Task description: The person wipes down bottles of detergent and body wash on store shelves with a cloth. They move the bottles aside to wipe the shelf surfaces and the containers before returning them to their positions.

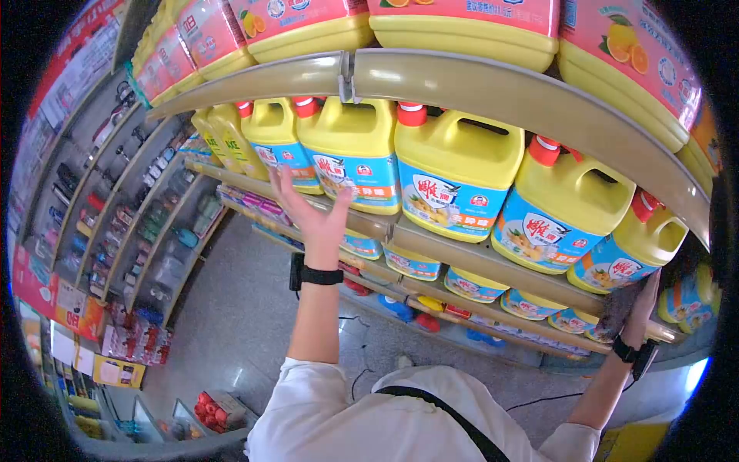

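My left hand (pixel 312 212) is raised with its fingers spread and nothing in it. It is in front of the yellow detergent jug (pixel 350 165) with a blue label and red cap, and overlaps the neighbouring detergent jug (pixel 283 158) in this view. Far to the right, my right hand (pixel 640 308) reaches up edge-on to the shelf's end, fingers stretched beside the lower side of the last detergent jug (pixel 620 258). Between the hands stand two more upright jugs, a middle one (pixel 458 177) and one slightly tilted in view (pixel 558 208). Both wrists wear black straps.
Above runs a shelf edge (pixel 500 81) under large pink-labelled jugs (pixel 462 35). Lower shelves hold smaller blue-labelled containers (pixel 473 283). Slim yellow bottles (pixel 231 142) stand at the row's left end. Curved racks of goods (pixel 146 208) line the left, across a grey floor (pixel 231 308).
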{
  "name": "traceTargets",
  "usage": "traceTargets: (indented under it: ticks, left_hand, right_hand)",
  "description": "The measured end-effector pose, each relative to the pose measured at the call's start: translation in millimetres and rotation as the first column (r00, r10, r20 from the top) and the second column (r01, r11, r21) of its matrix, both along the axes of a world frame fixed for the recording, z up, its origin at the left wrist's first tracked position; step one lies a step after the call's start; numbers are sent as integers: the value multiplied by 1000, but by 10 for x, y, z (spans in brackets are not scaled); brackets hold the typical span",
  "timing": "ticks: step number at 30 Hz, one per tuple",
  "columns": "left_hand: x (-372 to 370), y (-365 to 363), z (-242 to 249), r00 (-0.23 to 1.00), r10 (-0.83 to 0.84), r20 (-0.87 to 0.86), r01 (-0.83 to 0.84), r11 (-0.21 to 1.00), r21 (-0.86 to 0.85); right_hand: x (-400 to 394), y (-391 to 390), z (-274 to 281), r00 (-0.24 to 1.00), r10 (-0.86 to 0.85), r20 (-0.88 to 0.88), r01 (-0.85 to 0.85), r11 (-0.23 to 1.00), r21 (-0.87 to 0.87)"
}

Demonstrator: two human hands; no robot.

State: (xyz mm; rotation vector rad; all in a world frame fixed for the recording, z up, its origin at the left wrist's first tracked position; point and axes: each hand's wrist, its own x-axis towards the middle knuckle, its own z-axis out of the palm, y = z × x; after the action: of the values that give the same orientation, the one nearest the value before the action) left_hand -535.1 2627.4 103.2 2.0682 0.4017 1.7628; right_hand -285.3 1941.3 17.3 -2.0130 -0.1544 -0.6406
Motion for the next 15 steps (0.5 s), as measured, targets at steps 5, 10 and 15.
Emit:
traceTargets:
  ticks: [5, 10, 15]
  left_hand:
    - [-95, 503, -48, 978, 167, -126, -165, 986, 28]
    - [-96, 1053, 4, 998, -4, -64, -6, 986, -166]
    - [-12, 1730, -251, 989, 17, -144, -44, 981, -187]
  right_hand:
    - [-763, 1231, 816, 909, 415, -35, -280, 670, 687]
    - [-784, 1323, 810, 978, 210, 10, -207, 953, 221]
    - [-888, 1589, 979, 982, 190, -6, -182, 951, 250]
